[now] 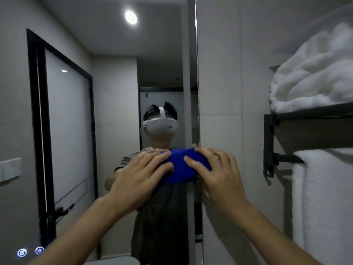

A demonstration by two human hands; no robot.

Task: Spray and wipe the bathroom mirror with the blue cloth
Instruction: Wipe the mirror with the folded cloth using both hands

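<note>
Wiping step: my left hand [142, 172] and right hand [214, 169] both press the blue cloth [181, 165] flat-fingered against the mirror [114, 73] at frame centre-right, near its edge; next I'd sweep toward upper left

Black wall shelf [313, 113] — folded white towel [313, 73] on top

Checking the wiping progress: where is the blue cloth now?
Head view: the blue cloth is pressed against the mirror near its right edge, under the left hand and right hand.
</note>
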